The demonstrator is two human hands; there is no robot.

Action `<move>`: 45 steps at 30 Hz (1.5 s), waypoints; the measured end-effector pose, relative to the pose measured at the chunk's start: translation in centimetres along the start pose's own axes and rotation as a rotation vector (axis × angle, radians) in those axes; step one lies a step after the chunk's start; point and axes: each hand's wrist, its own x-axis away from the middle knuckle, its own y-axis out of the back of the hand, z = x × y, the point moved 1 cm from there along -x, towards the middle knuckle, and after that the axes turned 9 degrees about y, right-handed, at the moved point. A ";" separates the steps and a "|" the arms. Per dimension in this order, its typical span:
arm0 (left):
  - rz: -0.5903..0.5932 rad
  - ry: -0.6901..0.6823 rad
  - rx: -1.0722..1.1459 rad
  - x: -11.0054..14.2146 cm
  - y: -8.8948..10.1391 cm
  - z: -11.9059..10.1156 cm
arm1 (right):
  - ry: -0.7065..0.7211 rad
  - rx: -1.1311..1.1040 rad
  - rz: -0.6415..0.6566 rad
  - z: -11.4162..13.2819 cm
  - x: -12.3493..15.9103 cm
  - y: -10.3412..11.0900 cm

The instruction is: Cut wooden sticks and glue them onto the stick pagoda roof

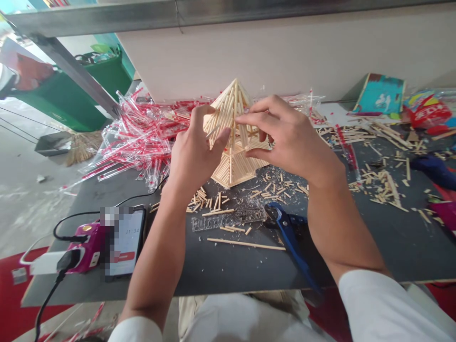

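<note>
A pointed model tower made of thin wooden sticks [233,164] stands on the dark table [221,270], a little behind its middle. My left hand [194,152] grips the tower's left side, thumb and fingers pressed on the sloped sticks. My right hand [285,137] holds the right side, and its fingertips pinch a stick near the top of the roof. Cut stick pieces [278,187] lie scattered around the base.
A heap of red-and-clear plastic wrappers [142,135] lies at the back left. A clear ruler [228,219], a long stick [245,244] and blue-handled cutters [290,237] lie near the front. A phone [124,240] and pink device [87,244] sit front left. More stick scraps [381,183] lie right.
</note>
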 end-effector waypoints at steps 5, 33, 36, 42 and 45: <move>0.014 0.003 -0.002 0.0 0.1 -0.1 | -0.033 -0.003 -0.014 0.4 0.1 -0.4; 0.020 -0.002 0.042 0.2 0.3 -0.1 | 0.020 -0.017 -0.041 0.3 0.2 -0.7; 0.026 0.008 0.031 0.1 0.5 -0.2 | 0.002 -0.040 -0.020 0.4 0.3 -0.5; 0.090 0.060 -0.025 0.0 0.9 -0.7 | -0.027 -0.033 0.000 0.5 0.2 -0.7; 0.094 0.067 -0.047 0.1 1.0 -0.9 | -0.032 -0.020 0.005 0.6 0.1 -0.7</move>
